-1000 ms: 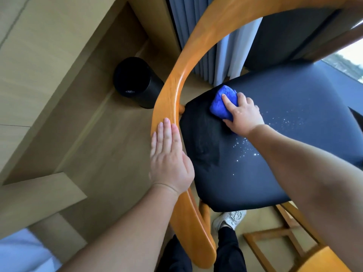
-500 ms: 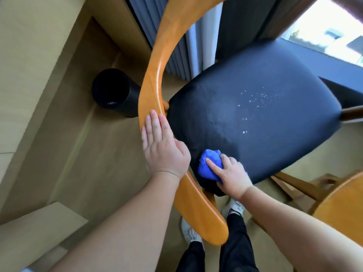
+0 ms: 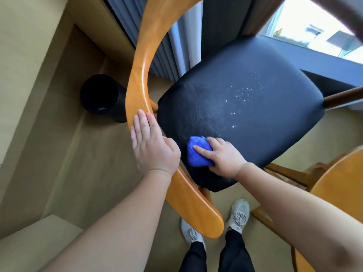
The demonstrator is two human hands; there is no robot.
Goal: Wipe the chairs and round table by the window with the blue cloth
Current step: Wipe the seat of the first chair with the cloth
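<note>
Bare forearms [image 3: 110,228], black trousers [image 3: 233,254] — pale sneakers [image 3: 238,214]

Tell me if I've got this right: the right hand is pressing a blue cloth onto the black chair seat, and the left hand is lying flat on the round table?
Not quite. In the head view the left hand lies flat on the chair's curved wooden armrest, not on the round table. The rest holds: the right hand presses the blue cloth onto the black seat.

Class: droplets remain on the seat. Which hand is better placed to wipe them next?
Right hand: it holds the blue cloth on the seat. The left hand rests flat on the chair rail.
</note>
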